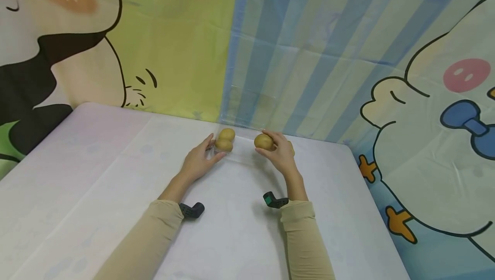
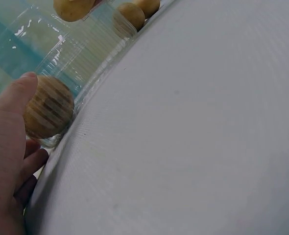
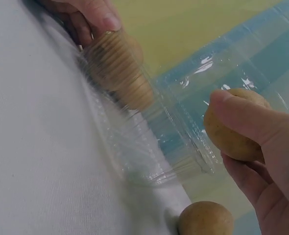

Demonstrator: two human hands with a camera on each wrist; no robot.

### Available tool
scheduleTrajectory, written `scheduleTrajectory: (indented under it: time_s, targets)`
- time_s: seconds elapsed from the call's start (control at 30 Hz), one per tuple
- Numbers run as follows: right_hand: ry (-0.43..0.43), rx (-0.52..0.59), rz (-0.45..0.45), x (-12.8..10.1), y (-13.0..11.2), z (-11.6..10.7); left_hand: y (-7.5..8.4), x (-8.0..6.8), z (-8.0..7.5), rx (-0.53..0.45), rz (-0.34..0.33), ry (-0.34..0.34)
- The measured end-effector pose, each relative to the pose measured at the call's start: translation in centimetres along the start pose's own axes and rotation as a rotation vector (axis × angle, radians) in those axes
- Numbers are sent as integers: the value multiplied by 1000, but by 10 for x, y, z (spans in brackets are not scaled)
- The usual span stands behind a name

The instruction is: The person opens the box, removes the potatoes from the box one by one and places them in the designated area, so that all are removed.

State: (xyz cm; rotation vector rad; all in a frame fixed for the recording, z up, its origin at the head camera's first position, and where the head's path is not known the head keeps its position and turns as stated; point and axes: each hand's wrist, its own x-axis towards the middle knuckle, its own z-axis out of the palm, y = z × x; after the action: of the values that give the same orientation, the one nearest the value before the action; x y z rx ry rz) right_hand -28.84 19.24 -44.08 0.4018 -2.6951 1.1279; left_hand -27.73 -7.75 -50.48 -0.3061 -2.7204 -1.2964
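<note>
A clear plastic container point(image 3: 139, 147) with ribbed walls sits on the table, two potatoes point(image 1: 224, 145) inside its left end. My left hand point(image 1: 198, 159) grips that end, the thumb on the near side point(image 2: 17, 98) and the other fingers curled lower down. In my right hand point(image 1: 281, 153) a potato point(image 1: 264, 142) is pinched between thumb and fingers, held above the container's right part. One more potato point(image 3: 205, 220) lies on the table beside the container's right end, partly hidden by the right hand in the head view. The container's outline is faint there.
The white-covered table point(image 1: 232, 228) meets a hanging cloth backdrop point(image 1: 301, 56) just behind the container. Blue stripes and cartoon animals decorate the cloth. A black wrist device point(image 1: 192, 211) sits at the left sleeve, another point(image 1: 275, 200) at the right.
</note>
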Motion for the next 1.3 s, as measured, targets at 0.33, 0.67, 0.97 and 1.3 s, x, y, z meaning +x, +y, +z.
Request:
scheduleTrajectory:
  time_s: [0.33, 0.67, 0.97, 1.3]
  targets:
    - [19, -66, 43, 0, 2, -1, 0, 0, 0, 3, 6, -2]
    - [2, 82, 67, 0, 3, 5, 0, -1, -1, -64, 0, -2]
    - [36, 105, 61, 1, 5, 9, 0, -1, 1, -96, -44, -9]
    - [3, 94, 18, 2, 5, 12, -2, -1, 3, -8, -10, -22]
